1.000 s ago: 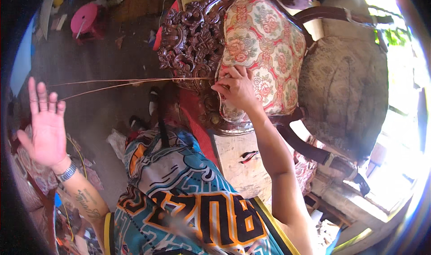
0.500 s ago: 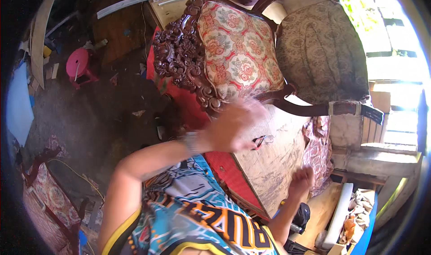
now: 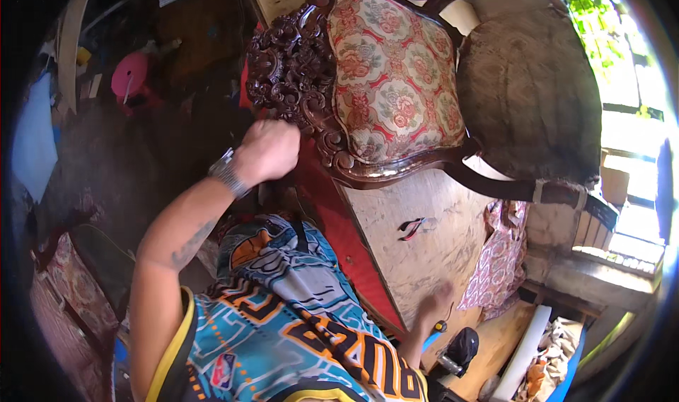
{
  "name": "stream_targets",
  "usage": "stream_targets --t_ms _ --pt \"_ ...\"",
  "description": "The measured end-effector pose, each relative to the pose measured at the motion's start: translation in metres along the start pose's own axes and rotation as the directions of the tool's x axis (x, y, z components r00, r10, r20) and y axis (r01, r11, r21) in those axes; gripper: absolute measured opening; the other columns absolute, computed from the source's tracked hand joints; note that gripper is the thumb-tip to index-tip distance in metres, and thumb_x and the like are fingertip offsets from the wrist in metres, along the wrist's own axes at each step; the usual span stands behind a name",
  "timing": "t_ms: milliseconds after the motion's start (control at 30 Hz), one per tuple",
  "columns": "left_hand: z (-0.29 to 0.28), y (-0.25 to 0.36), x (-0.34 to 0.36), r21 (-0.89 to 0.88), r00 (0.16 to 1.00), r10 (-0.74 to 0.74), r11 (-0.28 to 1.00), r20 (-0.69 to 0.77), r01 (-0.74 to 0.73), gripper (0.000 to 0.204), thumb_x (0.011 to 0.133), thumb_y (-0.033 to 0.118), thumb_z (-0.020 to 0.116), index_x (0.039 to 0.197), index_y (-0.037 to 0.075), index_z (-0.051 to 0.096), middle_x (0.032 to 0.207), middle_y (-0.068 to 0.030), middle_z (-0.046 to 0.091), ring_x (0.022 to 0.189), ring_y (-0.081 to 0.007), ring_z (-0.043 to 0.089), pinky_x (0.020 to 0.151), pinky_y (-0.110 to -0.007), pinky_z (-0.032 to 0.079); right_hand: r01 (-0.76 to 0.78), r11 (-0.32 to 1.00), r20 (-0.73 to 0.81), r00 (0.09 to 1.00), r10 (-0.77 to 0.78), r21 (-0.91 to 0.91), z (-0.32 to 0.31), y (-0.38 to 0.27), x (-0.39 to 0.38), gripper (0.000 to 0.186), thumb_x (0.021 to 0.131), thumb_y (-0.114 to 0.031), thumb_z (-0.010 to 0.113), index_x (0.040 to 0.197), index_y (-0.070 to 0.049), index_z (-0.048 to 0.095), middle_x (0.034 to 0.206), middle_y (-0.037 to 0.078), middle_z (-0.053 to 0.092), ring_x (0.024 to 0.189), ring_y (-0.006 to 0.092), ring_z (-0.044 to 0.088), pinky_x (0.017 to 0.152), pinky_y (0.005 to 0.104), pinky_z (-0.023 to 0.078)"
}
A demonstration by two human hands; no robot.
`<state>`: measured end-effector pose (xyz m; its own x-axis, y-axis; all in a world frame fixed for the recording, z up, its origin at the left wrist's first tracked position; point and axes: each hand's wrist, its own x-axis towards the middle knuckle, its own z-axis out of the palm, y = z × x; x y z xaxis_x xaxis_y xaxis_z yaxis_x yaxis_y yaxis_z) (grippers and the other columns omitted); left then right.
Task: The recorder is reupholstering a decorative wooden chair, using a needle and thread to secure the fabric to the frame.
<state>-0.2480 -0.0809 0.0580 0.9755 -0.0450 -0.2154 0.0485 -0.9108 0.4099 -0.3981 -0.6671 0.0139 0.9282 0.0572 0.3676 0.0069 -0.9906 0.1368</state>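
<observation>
My left hand (image 3: 269, 149), with a metal watch on the wrist, is closed in a fist beside the carved edge of a dark wooden chair (image 3: 291, 84). Whatever the fist may hold is hidden. The chair lies tipped on the worktable; its backrest cushion (image 3: 396, 77) has red floral fabric, and its seat (image 3: 530, 94) is covered in worn brown cloth. My right hand (image 3: 435, 301), smeared by motion, is low over the table's near side, close to a yellow-and-black tool handle (image 3: 440, 325). Small pliers (image 3: 410, 228) with red and black handles lie on the plywood top (image 3: 382, 207).
Patterned cloth (image 3: 495, 268) lies at the table's right. A black bundle (image 3: 465, 345) and a box of fabric scraps (image 3: 555, 356) stand at lower right. Red cloth (image 3: 332, 218) hangs along the table edge. A pink stool (image 3: 131, 77) stands on the floor at left.
My left hand has moved left, off the chair's lower frame, and shows as a fist. My right hand has come down and left. The chair appears shifted slightly right as the view moved.
</observation>
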Motion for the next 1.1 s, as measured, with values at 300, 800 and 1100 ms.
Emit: stream_targets --t_ms 300,800,1100 --pt "0.028 0.049 -0.064 -0.614 0.957 -0.071 0.78 -0.283 -0.124 0.021 0.093 0.01 0.052 0.108 -0.001 0.063 0.093 -0.0219 0.067 0.081 -0.0353 0.067 0.068 -0.04 0.054 0.619 0.508 -0.358 0.774 -0.522 0.598 0.067 -0.287 0.229 0.006 0.084 -0.01 0.057 0.082 -0.006 0.053 0.07 0.009 0.054 0.066 0.0297 0.05 0.059 0.0416 0.036" --pt "0.041 0.075 -0.033 -0.654 0.876 -0.233 0.748 -0.421 -0.115 0.022 0.095 0.012 0.053 0.107 -0.002 0.065 0.092 -0.0175 0.07 0.066 -0.0217 0.066 0.063 -0.029 0.05 -0.172 0.187 0.245 0.826 -0.507 0.967 0.059 -0.3 0.235 0.01 0.095 -0.011 0.048 0.089 -0.003 0.05 0.071 0.002 0.046 0.062 0.0124 0.042 0.058 0.0282 0.038" --pt "0.037 0.088 -0.014 -0.605 0.901 -0.147 0.783 -0.409 -0.147 0.031 0.086 0.018 0.063 0.115 0.005 0.064 0.081 -0.0128 0.066 0.061 -0.0267 0.062 0.056 -0.035 0.05 -0.198 0.132 0.229 0.629 -0.743 0.971 0.009 -0.331 0.375 0.015 0.097 -0.009 0.047 0.096 0.0 0.06 0.068 0.004 0.057 0.058 0.0096 0.054 0.054 0.0245 0.043"
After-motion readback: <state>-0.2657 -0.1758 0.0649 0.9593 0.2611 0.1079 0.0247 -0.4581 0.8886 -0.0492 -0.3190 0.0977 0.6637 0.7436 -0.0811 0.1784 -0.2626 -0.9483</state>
